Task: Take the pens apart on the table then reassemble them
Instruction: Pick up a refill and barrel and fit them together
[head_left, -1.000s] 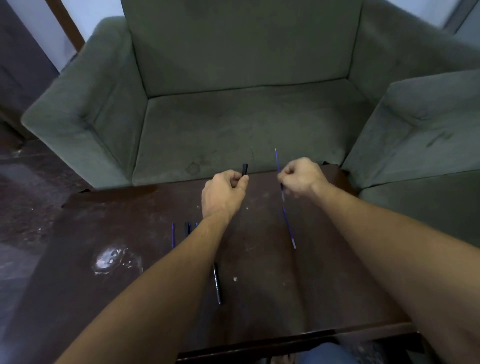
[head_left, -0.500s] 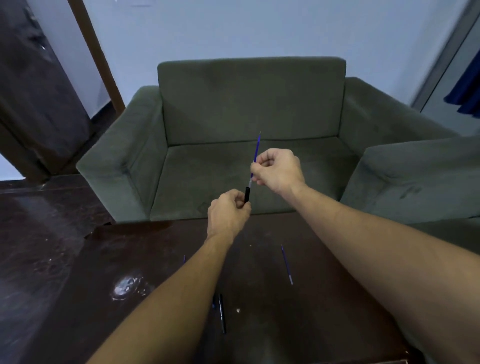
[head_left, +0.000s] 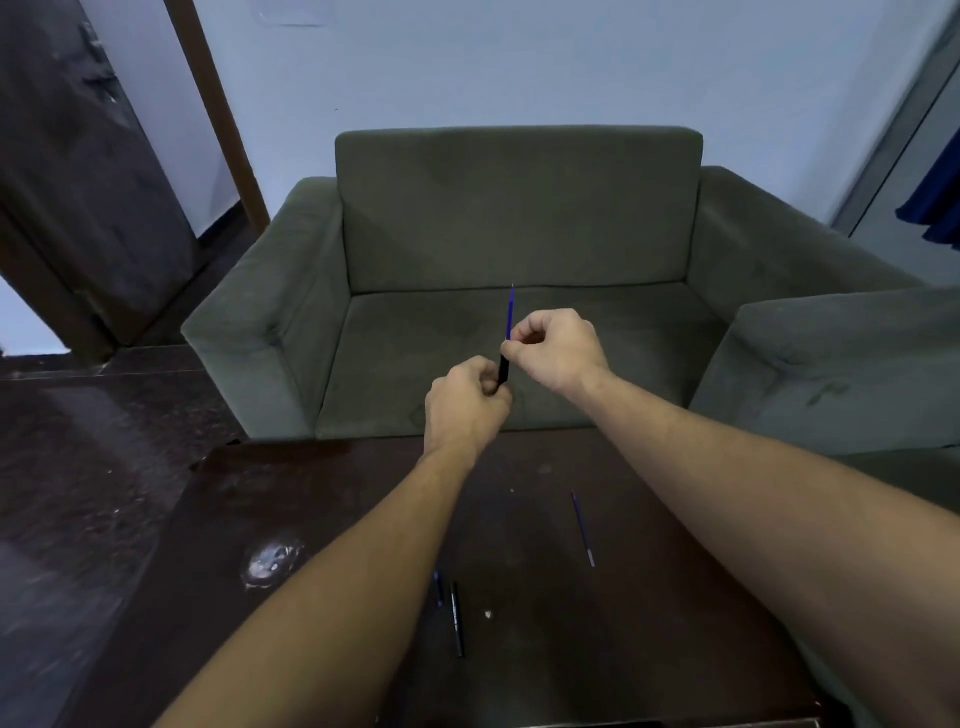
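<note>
Looking down from the head camera, we hold both hands up in front of us, seen against the seat of a green sofa (head_left: 519, 218) that stands beyond a dark wooden table (head_left: 322, 499). Our left hand (head_left: 465, 408) curls round the lower end of a black pen barrel (head_left: 503, 370), which stands nearly upright. Our right hand (head_left: 558, 348) pinches a thin blue refill (head_left: 511, 312) between thumb and forefinger just above the barrel's top, and the refill points up past the knuckles. Fingers cover the join, so we cannot tell how far the refill sits inside the barrel.

On the table, 1 more blue refill (head_left: 583, 527) lies loose between our forearms. Nearer us lies 1 black pen piece (head_left: 457, 618). Just beside it is 1 short blue piece (head_left: 439, 590), partly hidden by our left forearm. Counted together, we see 2 blue refills and 2 black pieces. The tabletop also shows 1 small white speck (head_left: 488, 614) and 1 pale scuff (head_left: 272, 564). The arm of a second green chair (head_left: 841, 364) shows at the right.
</note>
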